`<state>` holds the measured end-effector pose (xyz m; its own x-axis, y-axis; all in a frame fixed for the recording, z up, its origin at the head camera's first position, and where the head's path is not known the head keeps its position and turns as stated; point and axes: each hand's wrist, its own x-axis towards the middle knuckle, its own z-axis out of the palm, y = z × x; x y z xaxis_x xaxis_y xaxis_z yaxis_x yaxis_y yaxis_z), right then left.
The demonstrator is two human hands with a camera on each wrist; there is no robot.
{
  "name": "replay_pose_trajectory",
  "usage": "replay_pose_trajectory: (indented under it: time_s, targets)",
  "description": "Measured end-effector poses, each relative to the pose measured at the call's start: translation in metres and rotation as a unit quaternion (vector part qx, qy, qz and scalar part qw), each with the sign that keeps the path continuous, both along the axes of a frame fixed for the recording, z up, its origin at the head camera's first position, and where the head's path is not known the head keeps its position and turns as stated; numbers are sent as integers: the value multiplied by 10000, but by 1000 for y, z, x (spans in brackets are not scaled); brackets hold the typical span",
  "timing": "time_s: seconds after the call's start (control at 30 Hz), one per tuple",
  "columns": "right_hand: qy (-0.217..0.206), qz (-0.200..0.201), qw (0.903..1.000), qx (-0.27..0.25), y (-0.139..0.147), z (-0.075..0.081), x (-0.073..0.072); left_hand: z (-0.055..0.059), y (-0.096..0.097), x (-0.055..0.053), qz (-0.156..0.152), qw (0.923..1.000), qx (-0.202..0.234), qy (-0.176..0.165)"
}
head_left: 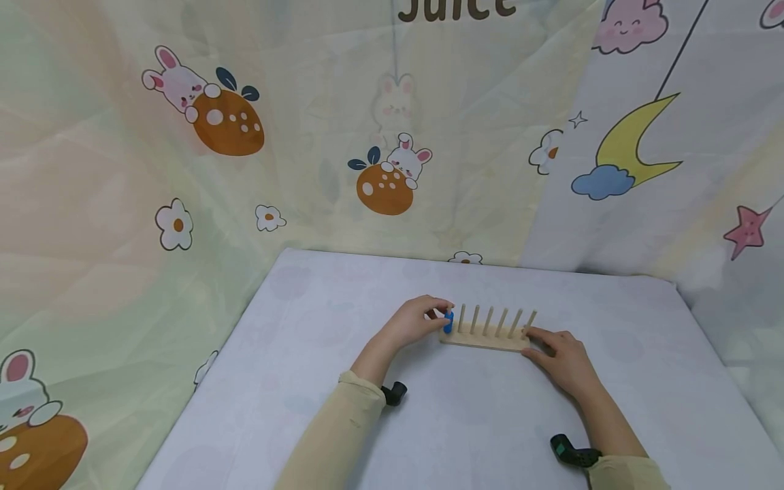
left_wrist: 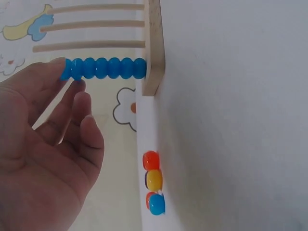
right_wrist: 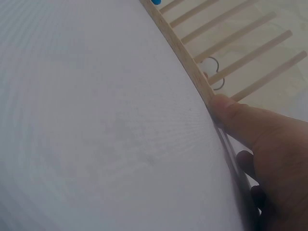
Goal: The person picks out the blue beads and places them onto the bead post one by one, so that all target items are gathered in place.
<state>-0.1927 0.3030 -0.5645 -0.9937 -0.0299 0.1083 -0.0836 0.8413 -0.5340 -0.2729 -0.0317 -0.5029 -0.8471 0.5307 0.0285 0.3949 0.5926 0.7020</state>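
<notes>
A wooden peg rack (head_left: 484,340) with a row of upright pegs stands on the table. Its leftmost peg carries a stack of blue beads (left_wrist: 108,68), reaching down to the base; the other pegs are bare. My left hand (head_left: 412,321) pinches the top of that stack between thumb and forefinger, the remaining fingers loosely curled below in the left wrist view. At the rack's opposite end, my right hand (head_left: 566,361) holds the base, its thumb (right_wrist: 233,111) on the near side. The other right fingertips are mostly hidden behind the wood.
In the left wrist view, several loose beads (left_wrist: 153,180) in red, yellow and blue lie on the table beyond my left hand. A white cloth covers the table (head_left: 465,422). Behind it hangs a printed curtain (head_left: 318,122) with rabbits and flowers.
</notes>
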Motion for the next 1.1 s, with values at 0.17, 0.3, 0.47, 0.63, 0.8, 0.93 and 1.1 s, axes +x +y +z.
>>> replay_pose_trajectory:
  time_s: [0.17,0.3,0.47,0.63,0.8,0.93,1.1]
  targets:
    - [-20,1,10000,1,0,0,0,-6,-12,2,267,9996,71,-5]
    - [-18,-5,10000,28,0,0,0,-12,-27,1,498,9987,120,-20]
    - [-18,12,10000,43,0,0,0,-20,-50,-2,971,9950,213,-13]
    - [-1,-2,10000,41,-1,1,0,-28,-68,-2,1424,9893,220,-239]
    - [-54,-47,10000,31,-1,0,0,-36,-77,-2,1532,9880,-6,-206]
    - [-79,-75,9999,26,-1,-1,0,-40,-80,-2,1476,9888,-215,-102]
    - [-82,-51,9999,44,-1,-1,-1,-42,-81,-2,1426,9892,-313,-130]
